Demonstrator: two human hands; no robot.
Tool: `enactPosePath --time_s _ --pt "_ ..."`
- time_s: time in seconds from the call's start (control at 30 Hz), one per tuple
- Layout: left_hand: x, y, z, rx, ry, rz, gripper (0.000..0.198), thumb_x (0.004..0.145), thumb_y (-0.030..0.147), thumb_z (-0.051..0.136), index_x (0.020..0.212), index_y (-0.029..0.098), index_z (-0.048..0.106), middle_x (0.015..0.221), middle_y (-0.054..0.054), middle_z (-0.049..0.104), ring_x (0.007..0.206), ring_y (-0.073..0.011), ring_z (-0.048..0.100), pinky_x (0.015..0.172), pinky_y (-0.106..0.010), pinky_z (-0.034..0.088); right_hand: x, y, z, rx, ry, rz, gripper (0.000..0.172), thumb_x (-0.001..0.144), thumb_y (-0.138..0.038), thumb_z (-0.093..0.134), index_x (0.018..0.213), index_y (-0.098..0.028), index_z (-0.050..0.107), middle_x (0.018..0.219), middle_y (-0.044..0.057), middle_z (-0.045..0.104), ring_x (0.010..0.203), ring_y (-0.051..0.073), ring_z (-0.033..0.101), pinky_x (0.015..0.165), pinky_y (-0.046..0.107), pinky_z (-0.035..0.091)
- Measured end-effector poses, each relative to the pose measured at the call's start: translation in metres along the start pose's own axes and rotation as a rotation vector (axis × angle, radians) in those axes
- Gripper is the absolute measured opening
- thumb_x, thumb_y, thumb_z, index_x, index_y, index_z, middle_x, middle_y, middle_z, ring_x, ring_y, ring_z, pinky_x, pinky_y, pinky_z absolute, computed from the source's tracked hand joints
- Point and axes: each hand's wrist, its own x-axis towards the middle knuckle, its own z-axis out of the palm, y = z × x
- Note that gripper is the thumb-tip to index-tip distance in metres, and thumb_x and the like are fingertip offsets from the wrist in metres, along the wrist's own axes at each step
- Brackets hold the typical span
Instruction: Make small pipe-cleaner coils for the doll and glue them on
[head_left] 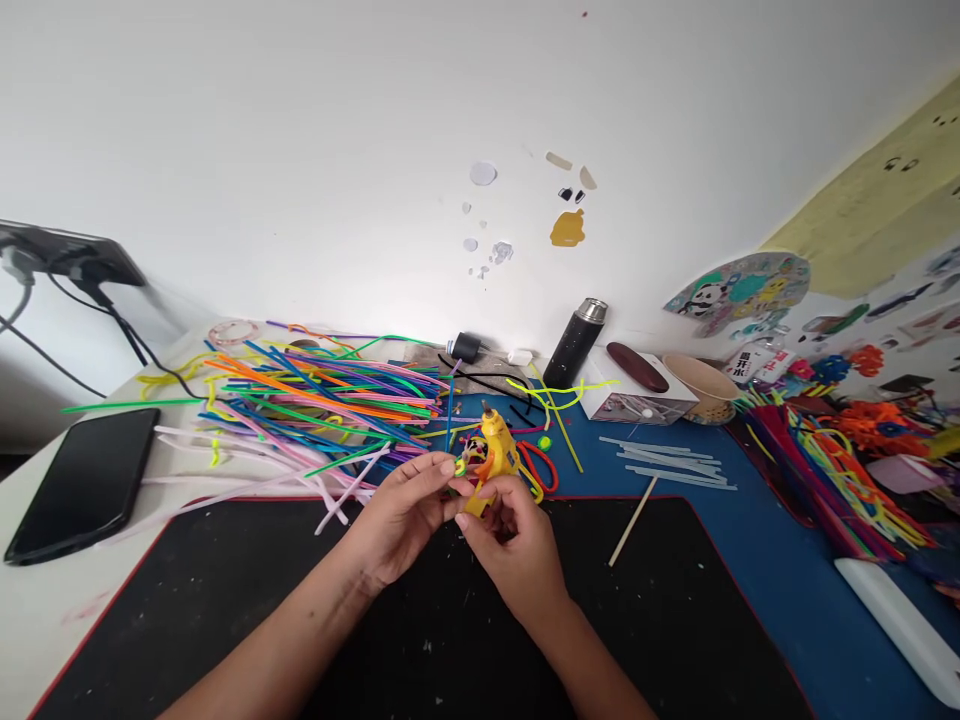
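Note:
Both hands meet above the black mat (247, 600), near its far edge. Between thumb and fingers, my left hand (409, 505) pinches a small yellow-green piece (460, 467). My right hand (517, 535), fingers curled, has something small and yellow (475, 502) at its fingertips, close to the left fingers. Just beyond the hands stands a yellow glue gun (498, 445), its nozzle pointing up; the hands partly hide its lower part. Red scissor handles (544, 468) lie to its right.
Colourful pipe cleaners (322, 395) spread over the back left, beside a black phone (82, 485). Translucent sticks (675, 463) and a wooden stick (634, 522) lie right. Behind are a black thermos (574, 345), a tissue box (637, 395) and a bowl (701, 388).

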Motion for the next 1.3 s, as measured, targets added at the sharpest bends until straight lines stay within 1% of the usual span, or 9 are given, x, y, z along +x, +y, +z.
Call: enactPosePath --time_s 0.23,0.43,0.53,0.67,0.83,0.93,1.03,1.13,1.3 --pt "0.003 -0.001 -0.005 -0.064 0.034 0.022 0.026 0.072 0.029 0.099 0.079 0.015 0.078 0.074 -0.006 0.080 0.076 -0.0197 0.075 0.077 -0.033 0.066 0.011 -0.005 -0.003 0.091 -0.051 -0.053 0.014 0.100 -0.034 0.066 0.094 -0.022 0.071 0.073 -0.001 0.063 0.061 0.015 0.053 0.058 0.026 0.044" --pt "0.003 0.001 -0.004 -0.080 0.054 0.070 0.026 0.071 0.028 0.100 0.078 0.016 0.078 0.069 -0.004 0.077 0.080 -0.0199 0.075 0.074 -0.029 0.065 0.016 -0.003 0.008 0.208 0.054 0.032 0.016 0.094 -0.035 0.075 0.087 -0.022 0.069 0.068 -0.003 0.055 0.061 0.014 0.049 0.058 0.026 0.043" --pt "0.002 0.001 -0.004 -0.089 0.045 0.084 0.025 0.073 0.027 0.098 0.076 0.016 0.076 0.069 -0.005 0.078 0.087 -0.0226 0.077 0.071 -0.028 0.064 0.016 -0.002 0.012 0.365 0.094 0.126 0.027 0.089 -0.039 0.081 0.085 -0.023 0.060 0.064 -0.007 0.050 0.053 0.011 0.043 0.051 0.023 0.039" --pt "0.002 0.001 -0.004 -0.104 0.031 0.096 0.024 0.074 0.027 0.098 0.078 0.016 0.077 0.068 -0.005 0.077 0.096 -0.0250 0.078 0.074 -0.027 0.064 0.017 0.002 0.016 0.520 0.060 0.255 0.047 0.085 -0.051 0.085 0.080 -0.024 0.047 0.060 -0.010 0.047 0.044 0.006 0.037 0.042 0.019 0.028" --pt "0.000 0.003 0.000 -0.116 0.006 0.085 0.026 0.072 0.029 0.099 0.079 0.016 0.077 0.068 -0.004 0.078 0.078 -0.0213 0.077 0.069 -0.029 0.066 0.017 0.004 0.022 0.608 0.027 0.346 0.050 0.080 -0.061 0.087 0.092 -0.021 0.059 0.070 -0.006 0.056 0.044 0.005 0.042 0.038 0.017 0.028" --pt "-0.001 0.004 0.002 -0.124 0.005 0.065 0.027 0.071 0.028 0.099 0.078 0.017 0.076 0.067 -0.003 0.077 0.079 -0.0230 0.077 0.069 -0.031 0.067 0.017 0.001 0.023 0.642 0.014 0.383 0.052 0.083 -0.064 0.083 0.104 -0.020 0.064 0.075 -0.003 0.060 0.046 0.007 0.045 0.038 0.017 0.030" --pt "-0.001 0.005 0.002 -0.136 0.026 0.064 0.027 0.070 0.026 0.100 0.078 0.016 0.076 0.067 -0.003 0.077 0.077 -0.0192 0.078 0.077 -0.027 0.065 0.018 -0.003 0.021 0.697 0.009 0.418 0.053 0.082 -0.064 0.085 0.104 -0.020 0.064 0.075 -0.003 0.061 0.050 0.008 0.047 0.040 0.018 0.034" --pt "-0.001 0.005 0.002 -0.103 0.023 0.065 0.027 0.071 0.028 0.100 0.077 0.016 0.076 0.067 -0.004 0.077 0.083 -0.0211 0.079 0.082 -0.027 0.065 0.019 -0.004 0.020 0.771 0.000 0.458 0.052 0.082 -0.062 0.086 0.104 -0.020 0.065 0.080 0.000 0.064 0.058 0.011 0.053 0.044 0.019 0.039" --pt "-0.003 0.006 0.002 -0.042 -0.029 0.060 0.026 0.076 0.031 0.096 0.077 0.017 0.075 0.067 -0.003 0.077 0.069 -0.0195 0.075 0.068 -0.029 0.062 0.022 -0.003 0.020 0.899 -0.047 0.446 0.041 0.087 -0.055 0.084 0.104 -0.022 0.066 0.093 0.004 0.073 0.073 0.018 0.064 0.056 0.026 0.050"
